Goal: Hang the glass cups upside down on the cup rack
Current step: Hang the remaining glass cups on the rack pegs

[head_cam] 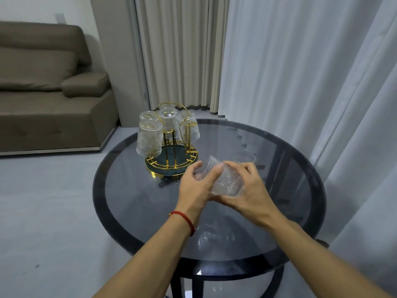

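Note:
A gold wire cup rack [171,162] with a dark round base stands at the far left of the round glass table [133,190]. Several ribbed glass cups hang upside down on its posts, the nearest one [149,139] at the left. One gold post [189,136] on the right side is bare. In front of the rack, both my hands hold one ribbed glass cup [225,181], tilted on its side above the table. My left hand [197,186] grips its far end, my right hand [251,190] its near end. Another glass cup [247,157] stands on the table behind my right hand.
A brown sofa [47,87] stands at the left beyond the table. Beige and white curtains [300,82] hang behind and to the right. The table has a dark rim and black legs over a grey floor.

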